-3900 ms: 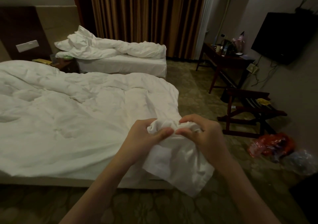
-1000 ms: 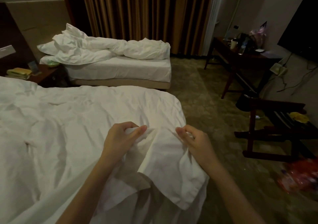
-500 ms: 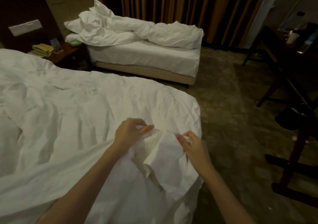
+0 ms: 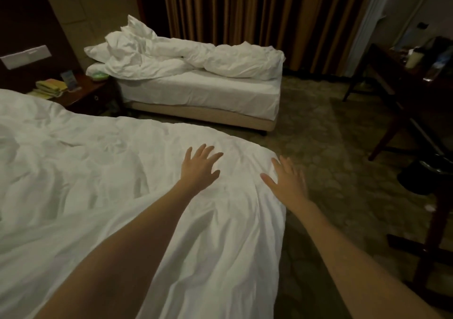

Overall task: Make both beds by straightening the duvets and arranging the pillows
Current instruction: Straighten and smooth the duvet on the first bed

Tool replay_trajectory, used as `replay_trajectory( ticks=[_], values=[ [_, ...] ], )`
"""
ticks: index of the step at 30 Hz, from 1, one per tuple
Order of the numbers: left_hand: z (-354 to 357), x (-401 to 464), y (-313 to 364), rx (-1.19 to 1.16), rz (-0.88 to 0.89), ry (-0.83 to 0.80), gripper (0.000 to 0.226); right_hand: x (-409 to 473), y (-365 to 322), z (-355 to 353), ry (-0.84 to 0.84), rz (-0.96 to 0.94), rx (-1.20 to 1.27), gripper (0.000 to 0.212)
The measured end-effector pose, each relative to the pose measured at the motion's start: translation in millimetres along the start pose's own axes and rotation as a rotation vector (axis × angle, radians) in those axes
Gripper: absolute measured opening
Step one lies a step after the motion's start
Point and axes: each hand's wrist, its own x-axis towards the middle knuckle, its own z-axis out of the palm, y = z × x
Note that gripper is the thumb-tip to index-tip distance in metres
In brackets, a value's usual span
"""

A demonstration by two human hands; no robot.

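A white duvet (image 4: 98, 171) lies spread over the near bed, wrinkled, its corner hanging over the foot end at the right. My left hand (image 4: 199, 169) lies flat on it with fingers spread. At the duvet's far right corner my right hand (image 4: 288, 183) is also flat with fingers spread. Across the aisle, the far bed (image 4: 208, 93) has a crumpled white duvet (image 4: 220, 58) heaped along its back edge. Pillows (image 4: 98, 51) lie at its head, partly buried under the duvet.
A dark nightstand (image 4: 81, 95) with yellow booklets stands between the beds. Brown curtains (image 4: 257, 12) hang behind the far bed. At the right are a dark desk (image 4: 404, 83) with bottles and a wooden luggage rack (image 4: 436, 232). Patterned carpet (image 4: 331, 159) covers the floor.
Both hands have let go of the duvet corner they were pinching and now lie flat on the spread duvet. The view has swung left and closer to the bed.
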Motion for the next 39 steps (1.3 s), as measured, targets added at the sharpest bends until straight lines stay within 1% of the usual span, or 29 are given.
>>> replay_trajectory(
  ticks=[2,5,10,16,19,24,30,34,39],
  values=[
    [-7,-14,-3,0.004,0.019,0.012,0.055,-15,-9,-4,-0.023,0.01,-0.043,0.071],
    [-31,-39,-9,-0.029,0.025,0.046,0.055,-42,-33,-15,-0.036,0.044,-0.046,0.07],
    [-72,-99,-26,-0.122,0.061,0.107,0.054,-105,-85,-33,0.037,0.067,-0.001,0.067],
    [-108,-192,-52,-0.117,0.126,0.109,0.054,-191,-149,-46,0.068,0.063,-0.03,0.064],
    [-126,-235,-70,-0.124,0.108,0.112,0.054,-225,-174,-55,0.079,0.051,-0.03,0.064],
    [-153,-297,-98,-0.11,0.055,0.147,0.054,-276,-212,-61,0.052,0.023,-0.033,0.065],
    [-174,-389,-132,-0.093,-0.031,0.153,0.053,-335,-268,-55,0.006,-0.096,-0.012,0.066],
    [-169,-448,-162,-0.077,-0.087,0.117,0.053,-370,-309,-35,-0.026,-0.192,-0.003,0.064],
    [-156,-490,-197,-0.102,-0.105,0.098,0.053,-399,-353,-4,-0.066,-0.229,-0.025,0.064]
  ],
)
